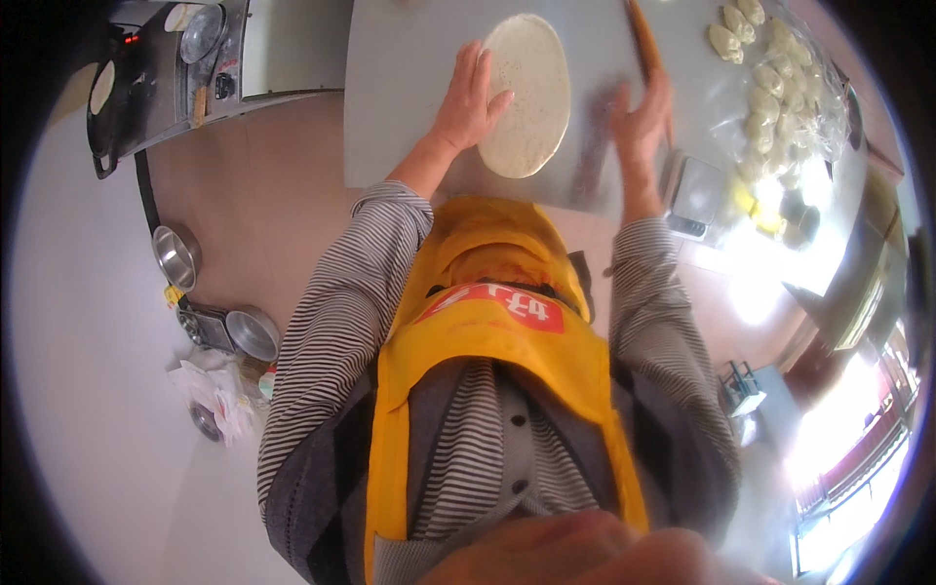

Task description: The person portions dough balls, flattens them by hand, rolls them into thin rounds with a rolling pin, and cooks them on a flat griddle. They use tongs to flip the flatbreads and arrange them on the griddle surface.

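Observation:
A flat oval sheet of rolled dough [528, 95] with dark specks lies on the grey worktop [409, 95] before me. My left hand [468, 102] is at its left edge, the thumb reaching over the dough and the fingers extended. To the right, my right hand [642, 121] is slightly blurred and overlaps a wooden rolling pin [643, 36]. The pin's tapered shaft runs up past the fingers, and a thin part shows beside the wrist. Whether the fingers grip it is unclear.
Several dough pieces [725, 42] and more under clear plastic film [768, 102] lie at right. A digital scale [695, 191] sits near the right forearm. At far left, a black griddle [102, 139] holds a flatbread [103, 88]. Metal bowls [176, 256] stand lower left.

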Available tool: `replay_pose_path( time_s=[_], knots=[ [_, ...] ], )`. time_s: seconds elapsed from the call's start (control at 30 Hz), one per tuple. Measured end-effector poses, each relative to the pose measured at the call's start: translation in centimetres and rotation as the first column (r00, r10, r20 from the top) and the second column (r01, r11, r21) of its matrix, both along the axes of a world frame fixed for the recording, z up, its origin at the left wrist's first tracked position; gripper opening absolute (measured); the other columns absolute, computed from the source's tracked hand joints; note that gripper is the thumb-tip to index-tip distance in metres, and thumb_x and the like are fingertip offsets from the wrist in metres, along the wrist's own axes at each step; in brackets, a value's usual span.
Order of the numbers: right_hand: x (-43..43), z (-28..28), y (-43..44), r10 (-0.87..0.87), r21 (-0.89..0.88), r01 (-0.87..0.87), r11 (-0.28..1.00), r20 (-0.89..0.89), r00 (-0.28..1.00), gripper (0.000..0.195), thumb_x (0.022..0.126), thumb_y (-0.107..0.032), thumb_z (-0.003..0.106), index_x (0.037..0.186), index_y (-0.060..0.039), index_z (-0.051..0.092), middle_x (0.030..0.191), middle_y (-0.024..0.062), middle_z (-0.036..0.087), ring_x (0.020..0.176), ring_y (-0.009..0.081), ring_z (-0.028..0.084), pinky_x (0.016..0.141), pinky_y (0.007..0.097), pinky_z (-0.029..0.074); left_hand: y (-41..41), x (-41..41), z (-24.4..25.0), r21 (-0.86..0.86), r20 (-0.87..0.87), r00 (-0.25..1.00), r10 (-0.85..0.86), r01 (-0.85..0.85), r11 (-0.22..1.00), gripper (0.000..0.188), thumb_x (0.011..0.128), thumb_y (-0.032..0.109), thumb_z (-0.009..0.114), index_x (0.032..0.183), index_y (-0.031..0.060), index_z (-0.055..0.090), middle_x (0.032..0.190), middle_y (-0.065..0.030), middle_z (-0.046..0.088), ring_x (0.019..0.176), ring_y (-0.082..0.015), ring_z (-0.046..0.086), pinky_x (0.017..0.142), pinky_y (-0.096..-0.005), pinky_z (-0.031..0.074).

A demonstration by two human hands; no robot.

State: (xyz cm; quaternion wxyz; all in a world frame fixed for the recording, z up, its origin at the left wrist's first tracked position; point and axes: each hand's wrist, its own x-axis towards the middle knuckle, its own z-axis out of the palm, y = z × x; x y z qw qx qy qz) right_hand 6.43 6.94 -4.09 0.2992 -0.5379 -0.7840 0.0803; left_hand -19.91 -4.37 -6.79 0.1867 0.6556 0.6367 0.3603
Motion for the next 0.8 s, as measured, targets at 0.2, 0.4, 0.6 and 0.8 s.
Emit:
replay_pose_path(
  time_s=[0.2,0.4,0.6,0.8],
  knots=[
    [-8.3,-2.4,-5.1,0.203,-0.255,-0.265,0.93,-0.244,0.948,0.076,0.084,-0.016,0.073,0.144,0.0067,0.033,0.152,0.0269,0.034,0.142,0.046,0.031,0.117,0.0498,0.031,0.8,2.5,-1.2,0.085,0.05,0.998,0.048,-0.052,0.995,0.074,0.091,0.021,0.068,0.148,-0.0056,0.029,0.155,-0.0295,0.025,0.143,-0.05,0.024,0.117,-0.0545,0.028],
    [-7.0,-3.0,-5.2,0.15,-0.285,-0.201,0.937,-0.19,0.97,0.072,0.085,-0.014,0.071,0.144,0.0035,0.034,0.151,0.0276,0.033,0.138,0.0467,0.035,0.111,0.0484,0.039,-0.1,2.8,-0.3,-0.021,-0.267,0.958,0.101,-0.111,0.994,0.073,0.089,0.027,0.071,0.144,-0.0049,0.035,0.149,-0.0311,0.032,0.137,-0.0517,0.032,0.112,-0.0583,0.031],
    [-6.3,-1.2,0.7,-0.046,-0.27,-0.027,0.963,-0.259,0.965,0.035,0.087,-0.012,0.062,0.119,0.0028,0.059,0.119,0.0242,0.062,0.105,0.0424,0.061,0.087,0.0476,0.053,3.7,-0.2,0.6,0.065,-0.171,0.964,0.203,-0.195,0.979,0.067,0.085,0.025,0.073,0.137,-0.0047,0.045,0.136,-0.0268,0.048,0.123,-0.0454,0.048,0.102,-0.053,0.041],
    [-9.2,-2.4,7.0,0.159,-0.601,-0.169,0.781,-0.071,0.985,0.029,0.087,-0.024,0.064,0.111,-0.0082,0.065,0.099,0.0121,0.07,0.09,0.031,0.067,0.08,0.0404,0.054,13.1,-0.9,0.7,-0.513,-0.18,0.973,0.145,-0.219,0.83,0.041,0.089,0.023,0.065,0.118,-0.0056,0.061,0.118,-0.0301,0.061,0.114,-0.0413,0.057,0.099,-0.0497,0.045]
  ],
)
